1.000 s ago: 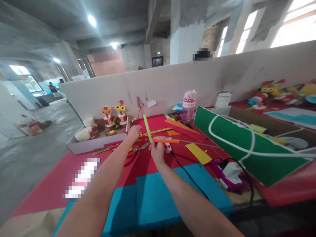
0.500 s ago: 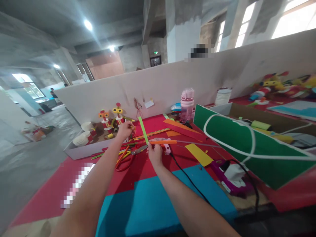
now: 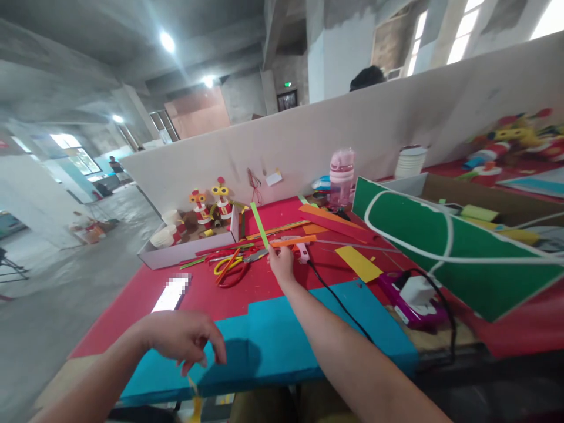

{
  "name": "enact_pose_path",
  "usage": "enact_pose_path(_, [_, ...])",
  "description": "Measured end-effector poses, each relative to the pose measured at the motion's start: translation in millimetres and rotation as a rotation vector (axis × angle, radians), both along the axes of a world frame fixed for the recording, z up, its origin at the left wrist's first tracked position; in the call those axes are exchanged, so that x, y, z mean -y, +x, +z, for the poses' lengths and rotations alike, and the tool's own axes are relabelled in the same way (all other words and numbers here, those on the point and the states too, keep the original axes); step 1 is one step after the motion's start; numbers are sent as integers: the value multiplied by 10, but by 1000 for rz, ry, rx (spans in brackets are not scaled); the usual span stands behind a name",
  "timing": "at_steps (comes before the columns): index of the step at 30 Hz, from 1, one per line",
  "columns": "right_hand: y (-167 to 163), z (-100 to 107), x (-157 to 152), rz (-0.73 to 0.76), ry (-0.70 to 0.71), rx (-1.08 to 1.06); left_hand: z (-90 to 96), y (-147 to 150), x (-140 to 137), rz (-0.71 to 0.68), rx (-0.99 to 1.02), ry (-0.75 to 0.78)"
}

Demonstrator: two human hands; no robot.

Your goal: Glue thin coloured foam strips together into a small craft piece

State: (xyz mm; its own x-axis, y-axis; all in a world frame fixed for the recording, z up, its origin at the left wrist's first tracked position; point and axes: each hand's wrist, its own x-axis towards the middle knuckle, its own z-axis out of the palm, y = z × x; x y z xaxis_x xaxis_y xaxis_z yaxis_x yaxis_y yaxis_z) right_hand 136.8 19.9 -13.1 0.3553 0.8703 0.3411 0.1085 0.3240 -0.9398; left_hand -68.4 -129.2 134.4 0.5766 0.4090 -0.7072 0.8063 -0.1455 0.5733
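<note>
My right hand pinches a light green paper strip and an orange paper strip where their ends meet. Just behind it lies a pink glue gun, partly covered, with a black cord. My left hand hangs over the near edge of the blue board, fingers loosely bent and apart. Below its fingertips is a blurred yellow scrap, apparently loose in the air. Scissors with red and yellow handles lie left of my right hand.
A phone rests at left. Behind it, a white box holds figures and paper cups. A green box, purple power strip and yellow paper lie right. A pink bottle stands by the partition.
My left hand has moved from beside the figures back to the near table edge, and the yellow scrap now shows below it. My right hand still holds both strips. The view has shifted slightly.
</note>
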Motion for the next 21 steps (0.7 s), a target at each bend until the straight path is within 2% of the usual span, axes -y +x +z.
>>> enact_pose_path(2, [-17, -11, -6, 8, 2, -11, 24, 42, -47, 43, 19, 117])
enact_pose_path(4, [-21, -20, -13, 16, 18, -18, -38, 145, -277, 133, 91, 341])
enact_pose_path(7, [-1, -28, -26, 6, 43, -24, -291, 350, -806, 237, 136, 689])
enact_pose_path(9, [16, -33, -38, -13, 42, -18, -508, 482, -1156, 297, 109, 912])
enact_pose_path(11, [24, -43, -53, -26, 37, -15, -700, 586, -1430, 355, 43, 1072])
enact_pose_path(15, [9, -62, -84, -25, 29, -32, -894, 691, -1689, 409, -60, 1159])
enact_pose_path(21, [-1, -44, -92, -27, -9, -3, -877, 803, -1608, 274, -146, 1164])
